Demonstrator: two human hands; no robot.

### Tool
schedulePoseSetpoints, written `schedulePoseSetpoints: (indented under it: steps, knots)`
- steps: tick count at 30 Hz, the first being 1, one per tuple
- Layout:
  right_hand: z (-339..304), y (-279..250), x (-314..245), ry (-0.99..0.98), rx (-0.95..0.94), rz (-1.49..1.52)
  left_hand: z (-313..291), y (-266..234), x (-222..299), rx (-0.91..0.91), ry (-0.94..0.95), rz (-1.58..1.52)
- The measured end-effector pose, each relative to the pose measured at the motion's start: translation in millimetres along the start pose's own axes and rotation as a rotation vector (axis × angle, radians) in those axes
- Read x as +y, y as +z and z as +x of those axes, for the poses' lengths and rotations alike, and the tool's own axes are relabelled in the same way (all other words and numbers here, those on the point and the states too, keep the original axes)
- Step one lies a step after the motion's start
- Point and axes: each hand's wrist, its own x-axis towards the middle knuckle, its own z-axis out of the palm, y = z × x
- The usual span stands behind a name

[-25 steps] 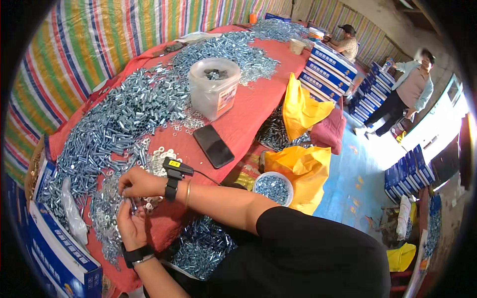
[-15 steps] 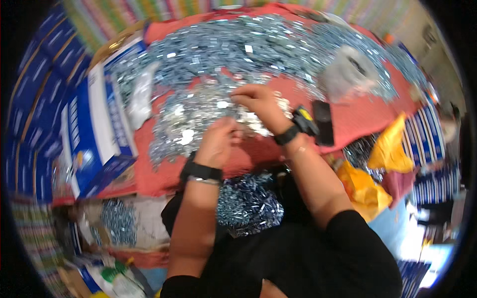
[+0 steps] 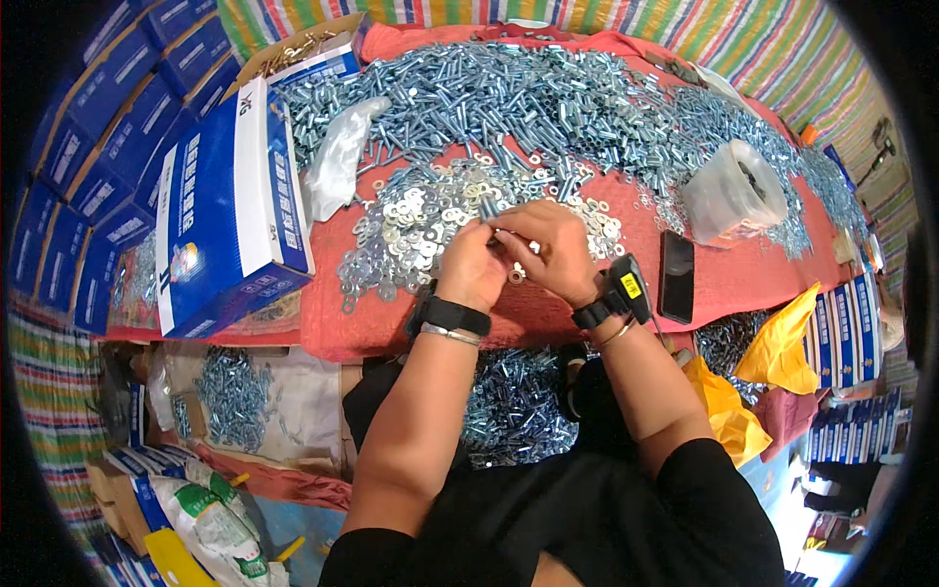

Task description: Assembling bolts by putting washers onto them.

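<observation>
Nearest me, a lapful of zinc-plated steel bolts (image 3: 514, 406) at six o'clock, low enough to drop finished pieces into, I judge. Above it the left hand (image 3: 472, 262) and right hand (image 3: 546, 249) meet fingertip to fingertip, both pinched shut on one short silver bolt (image 3: 486, 209) held upright between them, close to the eye for threading. Just beyond, at twelve o'clock, the flat silver washers (image 3: 411, 220) lie spread on the red cloth (image 3: 704, 279), within a finger's reach. At two o'clock a black phone (image 3: 677, 276), then a tipped clear plastic tub (image 3: 734, 191).
</observation>
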Motion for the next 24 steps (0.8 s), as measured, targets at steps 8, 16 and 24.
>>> schedulePoseSetpoints:
  steps: [8,16,24]
  knots:
    - [-1,-10,23,0.296,0.409,0.173,-21,6,14,0.112,0.148,0.106]
    - [-31,-63,89,0.818,0.509,0.828,-40,15,57,0.052,0.426,0.087]
    - [-36,-72,117,0.774,0.195,0.439,-49,1,54,0.015,0.255,0.125]
